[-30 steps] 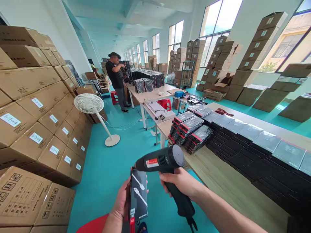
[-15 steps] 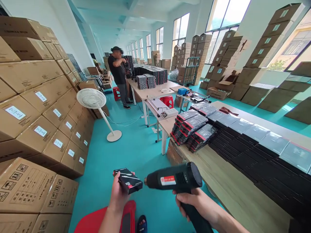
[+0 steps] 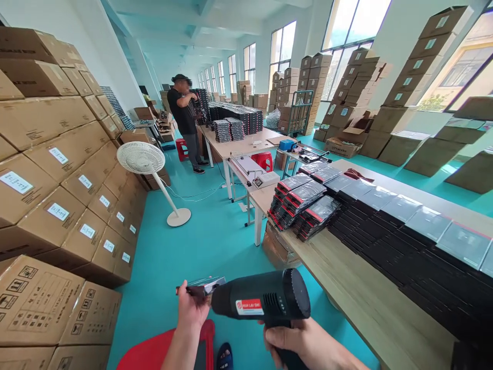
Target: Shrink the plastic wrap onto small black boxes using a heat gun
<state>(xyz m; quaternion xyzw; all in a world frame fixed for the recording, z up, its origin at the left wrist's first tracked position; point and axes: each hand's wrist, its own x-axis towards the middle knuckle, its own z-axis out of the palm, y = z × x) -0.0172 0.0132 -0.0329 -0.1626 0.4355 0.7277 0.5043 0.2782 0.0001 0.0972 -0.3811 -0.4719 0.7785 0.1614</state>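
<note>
- Turning since the earlier frame, the small box is now showing a narrow edge instead of its printed face, while the heat gun is shifting left to overlap the box's right end.
- Out over the floor, the left hand is keeping its grip clamped on the box; the right hand is wrapping its grip around the gun's handle.
- Pointing left at the box, the gun's barrel is lying nearly level; the box is stretching left to right in view, foreshortening obscuring its long axis.
- Open floor is showing ahead, between cartons on the left and the worktop on the right; a red stool is sitting below the left wrist.
- The barrel is hiding part of the box, so nozzle contact is staying unclear; the frame's bottom is cutting off the handle and stool.
</note>
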